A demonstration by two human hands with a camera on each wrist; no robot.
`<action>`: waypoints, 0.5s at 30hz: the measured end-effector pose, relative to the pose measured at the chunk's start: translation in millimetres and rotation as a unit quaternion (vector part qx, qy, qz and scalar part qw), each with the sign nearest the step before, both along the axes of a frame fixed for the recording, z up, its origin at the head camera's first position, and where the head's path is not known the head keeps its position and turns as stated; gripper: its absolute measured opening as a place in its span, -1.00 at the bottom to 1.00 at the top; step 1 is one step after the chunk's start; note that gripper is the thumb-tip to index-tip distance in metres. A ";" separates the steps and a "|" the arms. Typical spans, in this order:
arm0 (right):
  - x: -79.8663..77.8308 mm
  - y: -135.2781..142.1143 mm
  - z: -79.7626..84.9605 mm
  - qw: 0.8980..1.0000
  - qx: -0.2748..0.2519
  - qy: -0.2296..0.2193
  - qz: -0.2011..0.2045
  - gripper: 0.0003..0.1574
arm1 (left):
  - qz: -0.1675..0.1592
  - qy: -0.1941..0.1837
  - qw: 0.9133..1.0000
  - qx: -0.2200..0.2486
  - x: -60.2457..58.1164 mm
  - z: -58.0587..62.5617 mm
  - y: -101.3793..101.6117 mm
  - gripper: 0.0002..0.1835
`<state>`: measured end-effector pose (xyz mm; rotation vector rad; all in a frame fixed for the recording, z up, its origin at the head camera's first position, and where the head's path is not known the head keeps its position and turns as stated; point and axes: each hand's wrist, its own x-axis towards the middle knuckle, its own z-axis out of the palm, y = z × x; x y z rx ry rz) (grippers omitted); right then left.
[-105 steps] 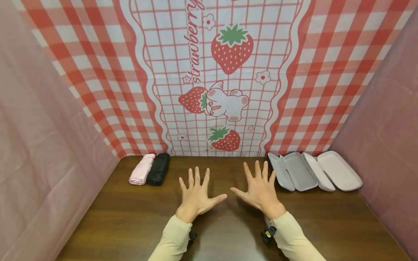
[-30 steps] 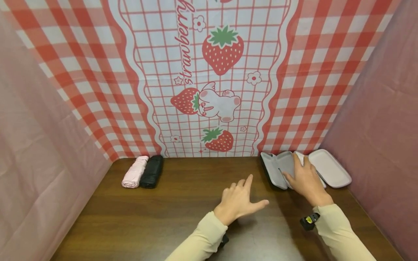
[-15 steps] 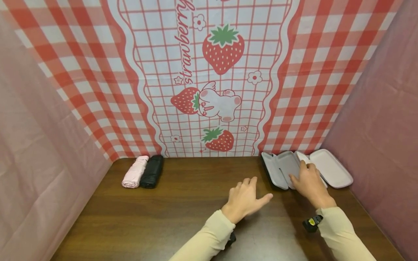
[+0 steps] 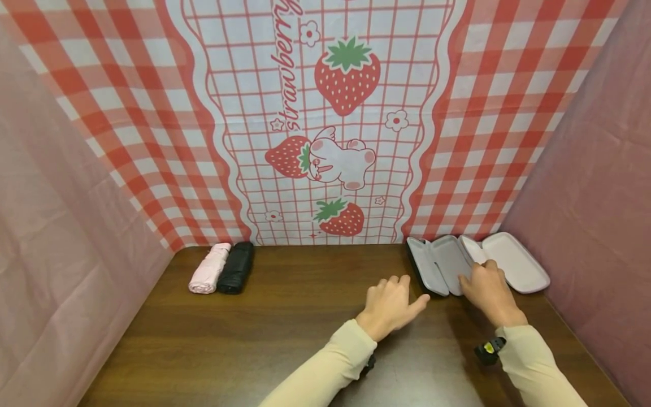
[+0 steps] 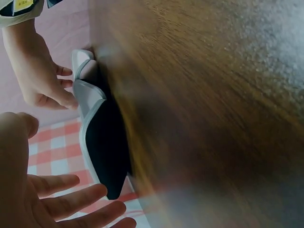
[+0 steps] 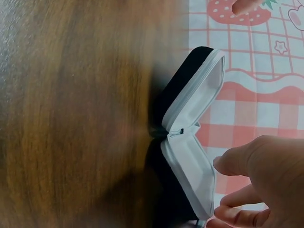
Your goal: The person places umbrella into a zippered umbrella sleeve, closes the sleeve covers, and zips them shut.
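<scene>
Two zip cases lie unfolded side by side at the back right of the table: a grey-lined one with a black shell [image 4: 427, 271] and a pale pink-white one [image 4: 516, 263]. My right hand [image 4: 490, 291] is over their adjoining edges, its fingers bent and covering part of both. In the right wrist view its thumb and fingertips are right at the rim of the black-shelled case [image 6: 190, 161], with a gap between thumb and fingers. My left hand [image 4: 389, 302] hovers left of the cases, fingers loosely bent and thumb out, holding nothing.
A pink rolled fabric bundle [image 4: 210, 268] and a black one [image 4: 236, 268] lie together at the back left of the brown wooden table [image 4: 229, 345]. A red checked strawberry cloth [image 4: 335, 141] hangs behind, with pink drapes [image 4: 595, 226] at both sides.
Both hands have come from the middle toward the cases on the right. Over the last second the left hand slid further right; the right hand drew slightly nearer, its fingers bending more.
</scene>
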<state>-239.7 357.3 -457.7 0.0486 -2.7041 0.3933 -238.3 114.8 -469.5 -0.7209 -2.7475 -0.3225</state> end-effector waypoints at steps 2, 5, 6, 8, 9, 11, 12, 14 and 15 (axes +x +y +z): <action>0.4 1.4 -0.8 1.000 -0.002 -0.003 -0.001 -0.58 | -0.001 0.008 1.000 -0.002 -1.5 -1.1 2.1 -0.35; 0.3 3.8 -2.5 1.000 -0.010 -0.007 -0.003 -0.63 | -0.004 0.018 1.000 -0.011 -4.2 -2.3 5.5 -0.38; 0.4 4.4 -3.3 1.000 -0.012 -0.007 -0.003 -0.65 | -0.004 0.018 1.000 -0.014 -5.1 -2.7 6.7 -0.38; 0.3 5.5 -5.2 1.000 -0.018 -0.003 -0.005 -0.69 | -0.007 0.013 1.000 -0.017 -6.7 -2.8 9.3 -0.40; 0.0 6.0 -6.2 1.000 -0.020 0.000 -0.006 -0.71 | -0.008 0.008 1.000 -0.018 -7.5 -2.9 10.8 -0.40; -0.2 6.6 -7.1 1.000 -0.021 0.003 -0.008 -0.76 | -0.010 0.000 1.000 -0.016 -9.1 -2.8 14.1 -0.41; -0.3 6.7 -7.5 1.000 -0.021 0.006 -0.009 -0.79 | -0.010 -0.003 1.000 -0.014 -9.7 -3.3 15.7 -0.42; -0.4 6.8 -8.4 1.000 -0.018 0.019 -0.005 -0.84 | -0.010 -0.002 1.000 -0.010 -10.5 -4.6 18.6 -0.45; -0.5 6.7 -8.8 1.000 -0.015 0.027 -0.002 -0.87 | -0.010 0.002 1.000 -0.011 -10.7 -5.5 19.9 -0.47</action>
